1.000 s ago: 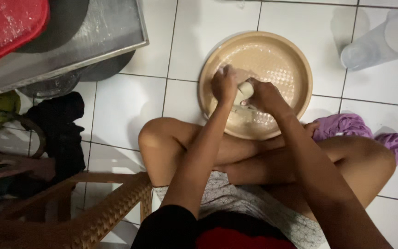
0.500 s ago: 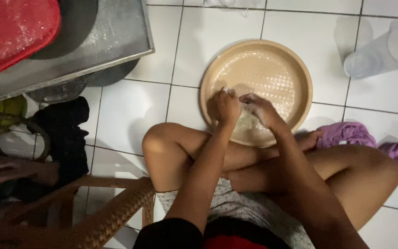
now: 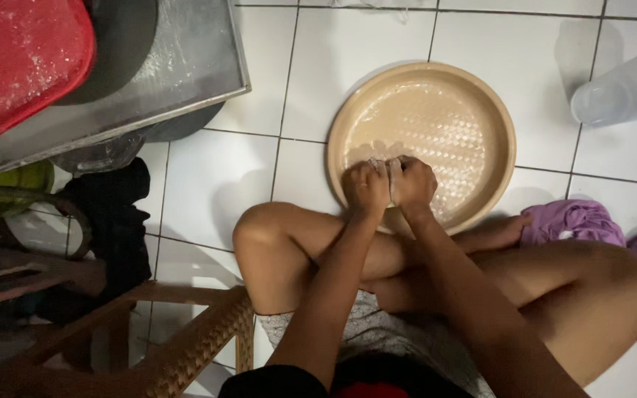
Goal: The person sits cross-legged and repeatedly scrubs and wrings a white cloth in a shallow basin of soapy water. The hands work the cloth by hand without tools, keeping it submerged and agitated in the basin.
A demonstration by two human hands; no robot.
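Pale wet cloth (image 3: pixel 391 165) sits bunched at the near rim of the tan basin (image 3: pixel 422 81), both fists closed on it: left hand (image 3: pixel 366 186), right hand (image 3: pixel 412 182). Washing looks midway; purple cloth (image 3: pixel 569 221) right of the basin waits.

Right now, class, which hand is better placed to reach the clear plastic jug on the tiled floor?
Right hand, probably: both hands grip something pale in the round beige basin, but the clear plastic jug lies on the right.
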